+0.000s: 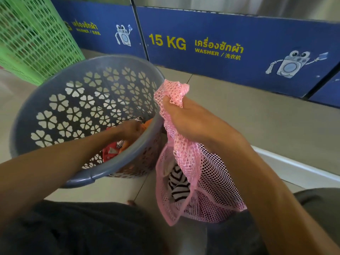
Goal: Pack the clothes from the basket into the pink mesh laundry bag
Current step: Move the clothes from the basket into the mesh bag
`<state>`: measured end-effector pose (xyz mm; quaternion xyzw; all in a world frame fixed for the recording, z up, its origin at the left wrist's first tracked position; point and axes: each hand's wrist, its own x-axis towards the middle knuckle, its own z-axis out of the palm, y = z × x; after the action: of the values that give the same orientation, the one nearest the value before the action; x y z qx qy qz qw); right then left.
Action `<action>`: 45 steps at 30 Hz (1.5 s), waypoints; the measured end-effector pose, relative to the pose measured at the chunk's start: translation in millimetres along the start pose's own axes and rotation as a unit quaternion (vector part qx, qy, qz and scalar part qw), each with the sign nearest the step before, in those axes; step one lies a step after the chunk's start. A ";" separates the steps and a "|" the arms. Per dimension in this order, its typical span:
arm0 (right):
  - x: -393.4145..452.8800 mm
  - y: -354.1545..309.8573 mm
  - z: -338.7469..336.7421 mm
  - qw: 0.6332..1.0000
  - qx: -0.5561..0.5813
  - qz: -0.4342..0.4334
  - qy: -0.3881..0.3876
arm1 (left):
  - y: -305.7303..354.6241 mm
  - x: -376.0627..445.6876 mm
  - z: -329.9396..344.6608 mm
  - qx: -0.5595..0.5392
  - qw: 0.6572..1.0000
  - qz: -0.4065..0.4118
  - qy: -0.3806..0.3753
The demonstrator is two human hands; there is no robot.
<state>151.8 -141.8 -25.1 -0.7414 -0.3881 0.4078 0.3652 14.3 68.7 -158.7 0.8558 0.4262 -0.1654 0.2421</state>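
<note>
A soft, light pink mesh laundry bag (193, 181), already holding a striped garment (179, 183), is gripped by its bunched top in the right hand (185, 122), just right of the grey perforated plastic basket (82, 107). Inside the basket, the left hand (131, 128) reaches limp orange and red clothes (114, 150); its fingers cannot be made out. Any fold can likely be pinched.

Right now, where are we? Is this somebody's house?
Probably a laundromat, not a house. The blue panel says "15 KG WASHER" with a cartoon washing machine, and there are laundry baskets: a grey basket and a green basket.
</note>
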 end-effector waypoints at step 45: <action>-59.0 0.6 -41.2 0.998 0.024 -0.004 0.055 | 100.1 -161.6 -45.2 -0.214 0.968 0.004 0.131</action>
<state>167.1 -202.9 9.9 -0.7519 -0.3606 0.3742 0.4056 4.7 -63.2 -14.8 0.8000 0.4759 0.0440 0.3627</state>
